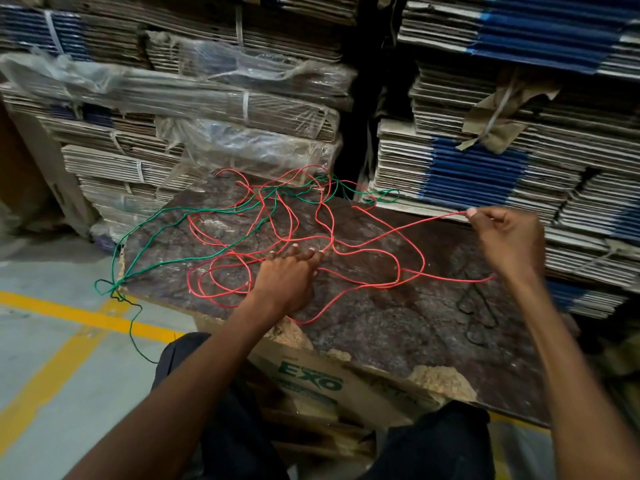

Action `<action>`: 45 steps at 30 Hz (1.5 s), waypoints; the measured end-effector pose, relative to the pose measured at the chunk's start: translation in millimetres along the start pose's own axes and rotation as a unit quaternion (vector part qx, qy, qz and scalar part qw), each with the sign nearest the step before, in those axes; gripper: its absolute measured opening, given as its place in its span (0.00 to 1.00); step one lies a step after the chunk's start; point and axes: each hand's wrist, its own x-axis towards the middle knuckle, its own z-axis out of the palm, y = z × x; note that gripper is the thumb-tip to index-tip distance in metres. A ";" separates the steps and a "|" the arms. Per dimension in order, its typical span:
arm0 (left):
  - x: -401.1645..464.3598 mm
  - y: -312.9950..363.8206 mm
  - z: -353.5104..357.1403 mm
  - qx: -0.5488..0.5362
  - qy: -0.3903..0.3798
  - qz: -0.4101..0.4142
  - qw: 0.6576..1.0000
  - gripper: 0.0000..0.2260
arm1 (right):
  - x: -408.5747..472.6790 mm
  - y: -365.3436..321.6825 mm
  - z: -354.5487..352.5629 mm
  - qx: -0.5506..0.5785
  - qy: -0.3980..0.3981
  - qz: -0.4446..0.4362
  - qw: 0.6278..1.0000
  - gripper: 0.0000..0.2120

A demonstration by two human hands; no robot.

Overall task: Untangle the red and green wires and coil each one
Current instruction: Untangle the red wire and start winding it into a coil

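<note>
The fingers of the right hand (505,237) pinch one end of the red wire (377,237), which runs leftward to the tangle with the green wire (173,220) on the surface (398,323); the left hand (291,271) presses flat there.

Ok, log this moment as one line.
left hand: pressing red wire on board | right hand: pinching red wire | green wire: tangled, uncoiled

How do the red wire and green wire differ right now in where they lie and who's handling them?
The red wire is pinched by the right hand and pressed under the left hand; the green wire is in neither hand. Red loops sprawl across the board; green runs along its left side and hangs over the edge toward the floor. Both cross in a tangle at the far edge.
</note>
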 end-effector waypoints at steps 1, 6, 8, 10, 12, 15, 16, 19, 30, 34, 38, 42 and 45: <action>-2.3 -5.4 0.3 0.000 0.003 -0.009 1.000 0.22 | -0.8 1.2 0.3 -0.027 0.013 -0.012 0.999 0.14; -20.0 -45.9 0.9 0.005 -0.004 -0.044 0.999 0.23 | 1.8 12.7 2.9 -0.030 0.007 -0.012 0.999 0.14; -22.8 -55.5 -1.8 0.006 -0.027 -0.046 0.999 0.24 | -1.5 8.3 8.9 0.028 -0.039 -0.019 0.999 0.11; -22.1 -58.5 -5.2 -0.007 -0.052 -0.045 0.998 0.24 | -8.5 -1.6 18.4 0.088 -0.077 -0.018 0.993 0.07; -22.5 -57.0 -8.9 -0.024 -0.041 -0.035 0.998 0.21 | -13.9 -11.4 26.9 0.153 -0.075 -0.006 0.985 0.06; -26.7 -50.2 -19.2 -0.019 0.022 -0.037 0.999 0.21 | -16.7 -26.0 29.5 0.282 -0.043 0.035 0.958 0.06; -28.2 -47.7 -22.9 -0.022 0.035 -0.048 0.998 0.21 | -16.8 -29.7 29.2 0.311 -0.037 0.049 0.949 0.07; -28.5 -42.1 -29.5 -0.044 0.058 -0.064 0.995 0.21 | -19.6 -37.4 28.8 0.353 -0.068 0.063 0.931 0.08; -31.7 10.6 -36.2 -0.253 0.127 0.068 0.957 0.20 | -52.7 -58.5 37.7 0.398 -0.214 0.122 0.884 0.09; -38.4 24.0 -31.4 -0.298 0.109 0.111 0.942 0.16 | -53.9 -57.8 35.4 0.442 -0.203 0.166 0.858 0.11; -37.3 27.1 -25.2 -0.345 0.043 0.113 0.931 0.13 | -51.7 -54.0 32.4 0.465 -0.198 0.178 0.845 0.11; -35.0 30.8 -18.0 -0.380 -0.015 0.129 0.916 0.11 | -51.1 -53.7 33.1 0.496 -0.203 0.176 0.826 0.11; -33.2 32.8 -17.8 -0.345 -0.016 0.147 0.927 0.09 | -50.9 -55.6 34.4 0.521 -0.210 0.175 0.808 0.12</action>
